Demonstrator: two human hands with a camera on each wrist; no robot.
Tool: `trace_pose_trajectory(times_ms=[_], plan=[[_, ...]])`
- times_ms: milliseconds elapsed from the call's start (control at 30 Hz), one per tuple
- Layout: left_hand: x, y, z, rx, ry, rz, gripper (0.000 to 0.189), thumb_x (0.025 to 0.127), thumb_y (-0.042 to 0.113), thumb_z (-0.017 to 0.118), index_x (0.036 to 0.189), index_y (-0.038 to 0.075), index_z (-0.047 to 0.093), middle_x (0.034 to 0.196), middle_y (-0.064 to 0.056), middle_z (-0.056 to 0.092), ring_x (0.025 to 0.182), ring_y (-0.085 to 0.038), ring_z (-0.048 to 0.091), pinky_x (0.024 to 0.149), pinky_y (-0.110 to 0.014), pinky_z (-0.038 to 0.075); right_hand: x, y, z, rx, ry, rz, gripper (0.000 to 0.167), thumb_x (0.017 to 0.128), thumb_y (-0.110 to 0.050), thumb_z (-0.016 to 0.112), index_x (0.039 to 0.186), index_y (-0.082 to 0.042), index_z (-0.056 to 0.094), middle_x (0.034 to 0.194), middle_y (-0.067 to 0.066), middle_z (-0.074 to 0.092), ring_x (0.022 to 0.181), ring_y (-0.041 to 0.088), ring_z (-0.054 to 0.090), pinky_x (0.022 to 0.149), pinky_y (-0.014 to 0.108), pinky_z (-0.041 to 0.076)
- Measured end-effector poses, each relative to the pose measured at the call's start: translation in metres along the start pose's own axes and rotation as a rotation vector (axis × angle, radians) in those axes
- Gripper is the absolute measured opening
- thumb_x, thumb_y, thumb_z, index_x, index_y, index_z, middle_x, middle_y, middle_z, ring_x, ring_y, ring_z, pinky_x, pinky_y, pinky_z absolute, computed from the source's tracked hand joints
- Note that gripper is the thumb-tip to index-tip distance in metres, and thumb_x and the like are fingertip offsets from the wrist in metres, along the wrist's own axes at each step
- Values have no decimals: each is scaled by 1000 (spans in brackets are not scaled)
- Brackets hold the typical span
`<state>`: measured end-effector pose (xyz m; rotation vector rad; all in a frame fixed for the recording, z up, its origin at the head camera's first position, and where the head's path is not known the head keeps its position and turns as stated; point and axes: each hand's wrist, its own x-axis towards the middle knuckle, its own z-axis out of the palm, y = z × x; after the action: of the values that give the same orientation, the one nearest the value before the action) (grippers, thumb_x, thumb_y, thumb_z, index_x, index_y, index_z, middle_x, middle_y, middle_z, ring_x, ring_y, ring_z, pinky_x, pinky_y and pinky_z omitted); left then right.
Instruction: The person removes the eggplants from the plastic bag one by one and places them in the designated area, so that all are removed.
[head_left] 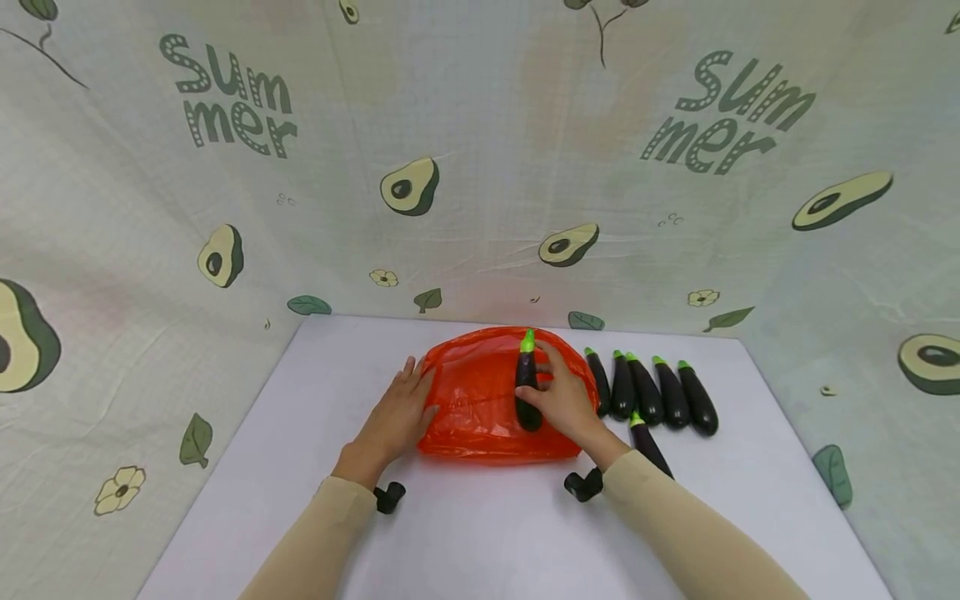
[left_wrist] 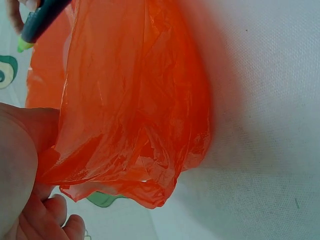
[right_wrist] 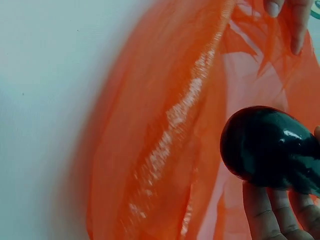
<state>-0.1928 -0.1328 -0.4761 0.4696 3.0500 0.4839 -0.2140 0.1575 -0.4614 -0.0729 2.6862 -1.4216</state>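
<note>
A red plastic bag [head_left: 472, 383] lies spread on the white table, its mouth partly held apart. At its left side, my left hand [head_left: 393, 417] holds the bag's edge; in the left wrist view the thumb goes inside the rim and the fingers [left_wrist: 57, 212] stay outside. Over the bag's right part, my right hand [head_left: 566, 402] grips a dark purple eggplant [head_left: 528, 387] with a bright green stem end, held upright with the stem away from me. The right wrist view shows the eggplant's round end [right_wrist: 262, 145] above the bag, fingers beneath it.
Several more eggplants [head_left: 648, 392] lie in a row to the right of the bag. One eggplant [head_left: 651, 446] lies nearer, partly hidden by the right sleeve. A patterned cloth [head_left: 480, 192] hangs behind and beside the white table [head_left: 360, 342].
</note>
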Motion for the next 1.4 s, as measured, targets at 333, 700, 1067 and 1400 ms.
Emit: trace_pose_trajectory(times_ms=[333, 700, 1067, 1400], plan=[[-2, 0, 0, 8, -7, -2, 75, 104, 27, 69, 165, 4, 33, 176, -11, 21, 165, -32, 10, 131, -50, 19, -11, 1, -20, -64, 23, -65, 89, 96, -22, 80, 167, -26, 26, 148, 19, 60, 117, 39, 71, 89, 53, 64], [-1, 1, 2, -2, -9, -11, 75, 104, 28, 68, 166, 6, 31, 177, -10, 20, 165, -31, 8, 131, -50, 19, -18, 10, -39, -65, 10, -20, 89, 98, -24, 77, 168, -20, 23, 151, 25, 54, 126, 44, 66, 93, 55, 62], [-1, 1, 0, 3, 0, 8, 75, 104, 27, 69, 165, 4, 32, 176, -12, 22, 165, -32, 10, 130, -51, 19, -29, 19, -73, -145, 41, 8, 89, 98, -28, 75, 168, -17, 20, 154, 29, 51, 124, 46, 66, 88, 54, 64], [0, 3, -1, -2, -16, -8, 75, 104, 28, 68, 166, 5, 32, 176, -11, 21, 165, -32, 9, 130, -51, 19, -49, 36, -117, -275, 80, -9, 89, 97, -26, 76, 166, -9, 23, 148, 37, 52, 116, 49, 69, 78, 52, 66]])
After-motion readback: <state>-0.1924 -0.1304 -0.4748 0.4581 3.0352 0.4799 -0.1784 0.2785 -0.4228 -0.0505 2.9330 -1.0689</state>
